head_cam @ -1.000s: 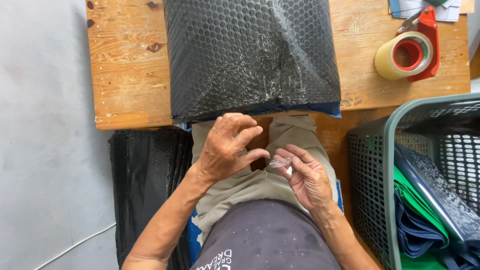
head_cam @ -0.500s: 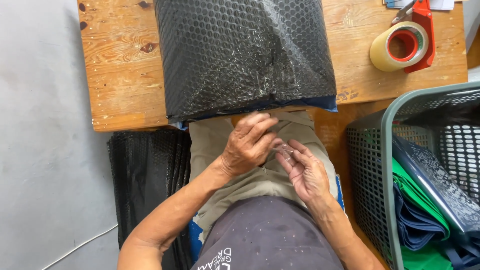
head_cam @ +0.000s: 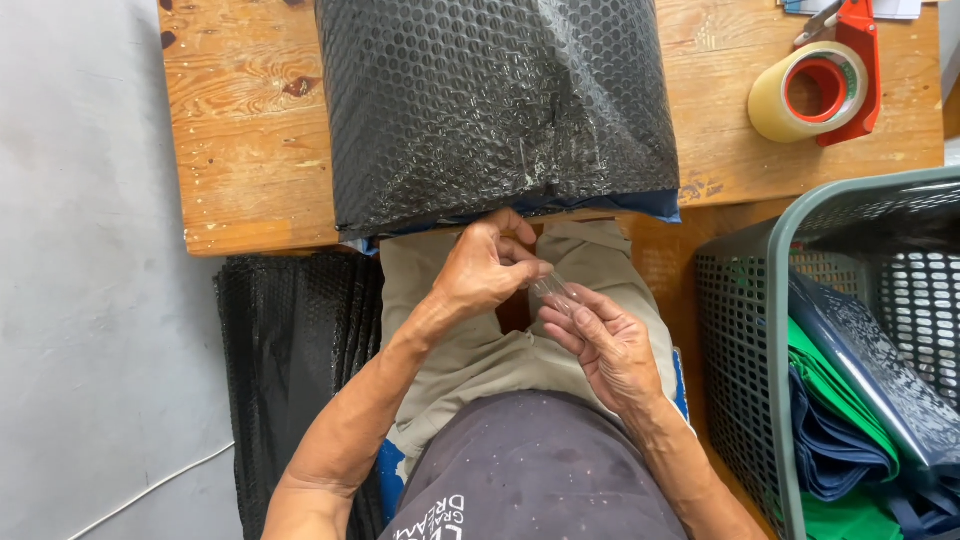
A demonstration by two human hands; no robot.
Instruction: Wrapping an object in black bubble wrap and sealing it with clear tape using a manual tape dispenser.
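Grey concrete floor [head_cam: 90,300] is filling the nine o'clock side, and a worn wooden table [head_cam: 250,130] is running across twelve o'clock. On the table a parcel wrapped in black bubble wrap [head_cam: 500,110] is lying with its near edge hanging just over the table's rim, a strip of blue showing under that edge. At two o'clock on the table a roll of clear tape in a red dispenser [head_cam: 815,85] is sitting well apart from the parcel. A green plastic basket [head_cam: 775,300] is standing at three to four o'clock, holding folded green and dark blue cloth [head_cam: 840,420]. A stack of black bubble-wrap sheets [head_cam: 290,360] is leaning at eight o'clock beside the person's knee.

Over the lap, just below the parcel's edge, the left hand [head_cam: 485,275] is curling its fingers in a narrow pinching grip on one end of a small piece of clear tape [head_cam: 553,290]. The right hand [head_cam: 605,345] is lying palm up just beside it, its fingertips touching the other end of the piece of clear tape, loosely half curled.
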